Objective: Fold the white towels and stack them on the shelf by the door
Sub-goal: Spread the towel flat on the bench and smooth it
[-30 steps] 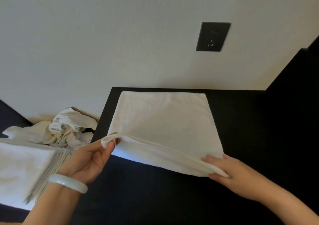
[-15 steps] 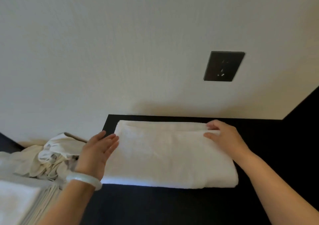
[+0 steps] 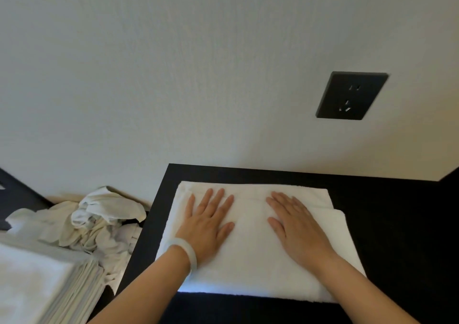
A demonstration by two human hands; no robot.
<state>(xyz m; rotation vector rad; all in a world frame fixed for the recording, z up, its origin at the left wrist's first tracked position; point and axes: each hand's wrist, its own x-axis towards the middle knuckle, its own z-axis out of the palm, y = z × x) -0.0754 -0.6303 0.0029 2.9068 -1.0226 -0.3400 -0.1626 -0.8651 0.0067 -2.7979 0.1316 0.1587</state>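
In the lower middle of the frame, a folded white towel (image 3: 250,256) is being pressed flat on the black desk (image 3: 397,224) by the left hand (image 3: 208,224) and right hand (image 3: 295,229), both spread and grasping nothing. Smoothing seems to be the step in hand. Next, its edges are probably needing to be gripped for another fold.

Both of the person's arms are bare as far as they show. The left forearm (image 3: 149,284) wears a single bangle (image 3: 190,255) at the wrist: a thick, smooth, closed ring, milky white with a faint greenish cast, a little translucent and glossy, its surface plain as far as I can tell. It sits close against the wrist. The right forearm (image 3: 360,289) is bare down to the wrist.
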